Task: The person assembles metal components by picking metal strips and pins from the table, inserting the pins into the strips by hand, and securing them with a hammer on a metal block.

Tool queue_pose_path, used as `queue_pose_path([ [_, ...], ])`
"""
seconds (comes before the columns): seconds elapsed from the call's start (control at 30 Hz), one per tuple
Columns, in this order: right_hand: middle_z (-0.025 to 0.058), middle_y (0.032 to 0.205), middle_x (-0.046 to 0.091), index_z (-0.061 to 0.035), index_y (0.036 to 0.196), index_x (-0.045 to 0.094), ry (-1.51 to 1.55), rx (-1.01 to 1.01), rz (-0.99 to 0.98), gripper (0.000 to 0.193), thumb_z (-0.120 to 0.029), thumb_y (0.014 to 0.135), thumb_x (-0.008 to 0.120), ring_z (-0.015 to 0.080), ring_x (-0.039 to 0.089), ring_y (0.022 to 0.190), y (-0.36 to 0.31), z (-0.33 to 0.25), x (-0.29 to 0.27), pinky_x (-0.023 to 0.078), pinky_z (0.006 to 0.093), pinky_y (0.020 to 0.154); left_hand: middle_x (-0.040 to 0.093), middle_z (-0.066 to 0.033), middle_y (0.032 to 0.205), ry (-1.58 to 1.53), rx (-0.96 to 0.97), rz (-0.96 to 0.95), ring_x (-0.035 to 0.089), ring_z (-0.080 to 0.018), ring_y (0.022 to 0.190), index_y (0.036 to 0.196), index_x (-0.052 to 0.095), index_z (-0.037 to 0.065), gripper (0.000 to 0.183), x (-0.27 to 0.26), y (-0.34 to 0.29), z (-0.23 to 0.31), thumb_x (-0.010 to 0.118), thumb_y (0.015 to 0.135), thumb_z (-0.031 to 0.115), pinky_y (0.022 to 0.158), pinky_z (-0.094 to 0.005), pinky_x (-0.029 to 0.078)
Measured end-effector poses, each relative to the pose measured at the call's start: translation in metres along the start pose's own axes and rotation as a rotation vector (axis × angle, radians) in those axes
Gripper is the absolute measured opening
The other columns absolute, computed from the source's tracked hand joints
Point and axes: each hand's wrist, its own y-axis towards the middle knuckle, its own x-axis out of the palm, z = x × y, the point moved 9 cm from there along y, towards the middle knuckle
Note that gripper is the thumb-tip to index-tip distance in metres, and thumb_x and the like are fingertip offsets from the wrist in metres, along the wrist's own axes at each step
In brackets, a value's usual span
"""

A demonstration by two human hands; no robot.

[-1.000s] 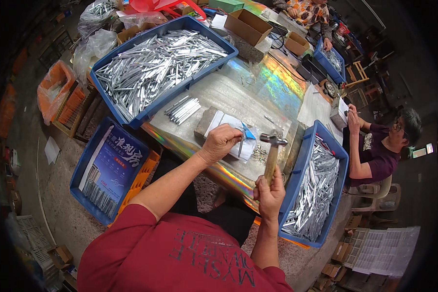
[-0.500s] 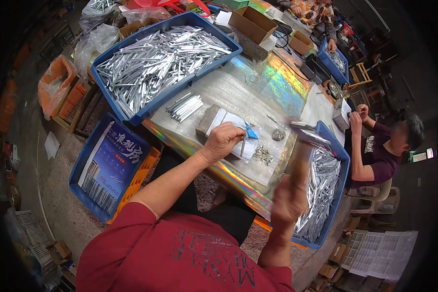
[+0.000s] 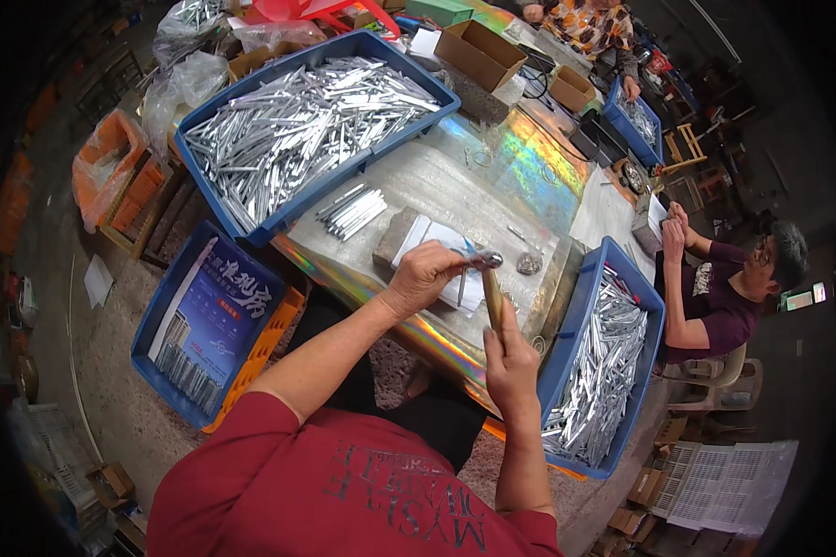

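Note:
Over the block with a white pad, my left hand pinches a thin metal rod that stands roughly upright. My right hand is wrapped round the wooden handle of a hammer. The shiny hammer head is right beside my left fingertips, above the rod; whether they touch I cannot tell. A blue piece shows partly behind the hammer head. To the left of the block lies a small bundle of silvery metal strips. A little round clump of metal rests right of the pad.
Blue bins of metal strips stand at the back left and right. A lower blue tray holds a printed sheet. Cardboard boxes sit at the back. A co-worker sits at the right; another person's hand is farther back.
The hammer in my right hand has swung down and left, from above the right bin to beside my left fingertips. My left hand stays nearly in place, holding the rod.

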Motion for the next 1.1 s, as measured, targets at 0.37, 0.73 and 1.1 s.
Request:
queue_pose_path([
  [0.37, -0.0012, 0.056, 0.039, -0.0059, 0.124, 0.031, 0.77, 0.627, 0.309, 0.041, -0.007, 0.084, 0.04, 0.0037, 0.032, 0.038, -0.038, 0.092, -0.005, 0.026, 0.0161, 0.032, 0.055, -0.0088, 0.064, -0.001, -0.001, -0.042, 0.052, -0.0239, 0.06, 0.073, 0.056, 0.003, 0.01, 0.0, 0.0, 0.0, 0.062, 0.064, 0.003, 0.054, -0.0308, 0.041],
  [0.73, 0.0028, 0.059, 0.043, -0.0104, 0.117, 0.038, 1.144, 0.937, 0.504, 0.033, -0.015, 0.083, 0.04, 0.0104, 0.039, 0.037, -0.081, 0.169, 0.04, 0.031, 0.022, 0.031, 0.054, -0.0089, 0.062, 0.053, 0.017, -0.066, 0.052, -0.0218, 0.056, 0.074, 0.057, 0.001, 0.008, -0.002, 0.003, 0.005, 0.06, 0.066, 0.002, 0.051, -0.0288, 0.04],
  [1.1, 0.0048, 0.06, 0.046, -0.006, 0.095, 0.044, 0.862, 0.966, 0.321, 0.018, -0.019, 0.084, 0.039, 0.0148, 0.049, 0.045, -0.087, 0.167, 0.04, 0.039, 0.0277, 0.037, 0.057, -0.0053, 0.067, -0.06, -0.302, -0.065, 0.053, -0.0093, 0.063, 0.077, 0.056, -0.001, 0.005, -0.011, 0.005, -0.02, 0.054, 0.076, 0.004, 0.056, -0.0221, 0.041],
])
